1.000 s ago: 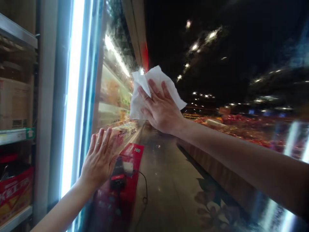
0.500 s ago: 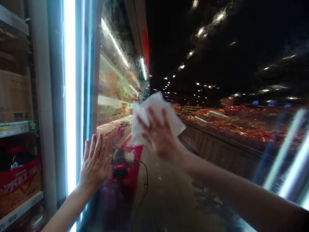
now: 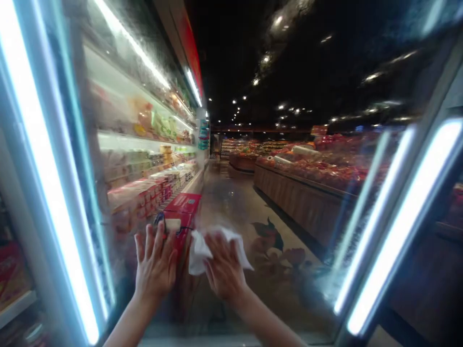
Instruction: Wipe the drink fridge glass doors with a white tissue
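I face a glass cooler door (image 3: 275, 193) that mirrors a shop aisle. My left hand (image 3: 155, 264) lies flat on the glass with its fingers spread, holding nothing. Just to its right, my right hand (image 3: 223, 267) presses a crumpled white paper towel (image 3: 197, 249) against the lower part of the pane, fingers stretched over it. The two hands sit close together near the door's bottom edge.
Bright light strips run down the door frame at the left (image 3: 47, 193) and at the right (image 3: 401, 226). Red boxes (image 3: 10, 270) stand on a shelf inside at the far left. The glass reflects chilled shelves, a red crate and produce stands.
My right hand has swept the paper towel down the glass from above head height to beside my left hand. The view has swung right, and the left hand has stayed flat on the pane.
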### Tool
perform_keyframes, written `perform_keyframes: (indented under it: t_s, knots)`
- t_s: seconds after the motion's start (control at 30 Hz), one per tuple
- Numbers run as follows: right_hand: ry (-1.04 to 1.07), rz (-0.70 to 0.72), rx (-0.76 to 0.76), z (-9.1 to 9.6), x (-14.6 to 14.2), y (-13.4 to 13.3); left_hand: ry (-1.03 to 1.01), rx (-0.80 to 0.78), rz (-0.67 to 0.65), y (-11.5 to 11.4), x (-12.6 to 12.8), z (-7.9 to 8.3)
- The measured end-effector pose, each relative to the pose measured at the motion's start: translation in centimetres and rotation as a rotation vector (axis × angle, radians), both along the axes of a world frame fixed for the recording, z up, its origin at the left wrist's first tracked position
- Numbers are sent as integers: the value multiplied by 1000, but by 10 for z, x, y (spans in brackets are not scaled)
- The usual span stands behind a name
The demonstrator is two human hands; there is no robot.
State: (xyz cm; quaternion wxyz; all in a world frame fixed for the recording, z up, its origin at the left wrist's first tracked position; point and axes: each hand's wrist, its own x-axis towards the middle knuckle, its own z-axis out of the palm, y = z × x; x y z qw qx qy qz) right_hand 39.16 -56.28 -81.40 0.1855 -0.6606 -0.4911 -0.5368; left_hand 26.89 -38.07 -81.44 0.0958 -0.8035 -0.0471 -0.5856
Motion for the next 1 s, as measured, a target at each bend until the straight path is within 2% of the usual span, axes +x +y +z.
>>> perform_keyframes:
  t_s: [0.03, 0.07, 0.1, 0.13, 0.23, 0.27, 0.3, 0.43, 0.47, 0.53, 0.63, 0.67, 0.7, 0.8, 0.83, 0.87, 0.9, 1.0]
  knots:
    - [-1, 19, -16, -27, 3, -6, 7, 13, -24, -12, 6, -6]
    - [5, 25, -25, -44, 6, -10, 11, 21, -63, -23, 13, -11]
    - [9, 14, -15, -49, 11, -14, 10, 24, -88, -33, 19, -14]
    - [20, -11, 7, -45, 16, -17, 8, 25, -106, -41, 25, -16]
    - [81, -118, 125, -11, 29, -30, 19, 17, -115, -60, 39, -15]
    - [106, -143, 156, -8, 32, -36, 23, 11, -112, -64, 43, -14]
    - [123, -156, 181, -12, 34, -43, 25, 5, -110, -68, 45, -14]
    - [116, -152, 183, -66, 38, -70, 32, -7, -143, -80, 52, -24]
    - [109, -143, 176, -73, 41, -74, 45, -3, -152, -84, 53, -27]
    - [138, -154, 183, -66, 47, -80, 68, 2, -158, -93, 58, -31]
    - [220, -221, 209, -39, 54, -84, 79, 13, -158, -110, 67, -31]
    - [226, -234, 208, -38, 55, -86, 81, 21, -162, -115, 69, -31]
    - [219, -239, 203, -44, 55, -90, 84, 27, -167, -119, 72, -30]
    - [141, -222, 176, -83, 55, -107, 104, 21, -158, -127, 75, -29]
    - [117, -211, 169, -91, 57, -114, 113, 18, -154, -129, 76, -29]
    - [115, -209, 172, -91, 61, -121, 124, 19, -150, -131, 77, -29]
    - [134, -219, 190, -83, 67, -128, 132, 27, -150, -134, 78, -28]
    - [268, -289, 317, -38, 86, -145, 149, 68, -163, -149, 87, -25]
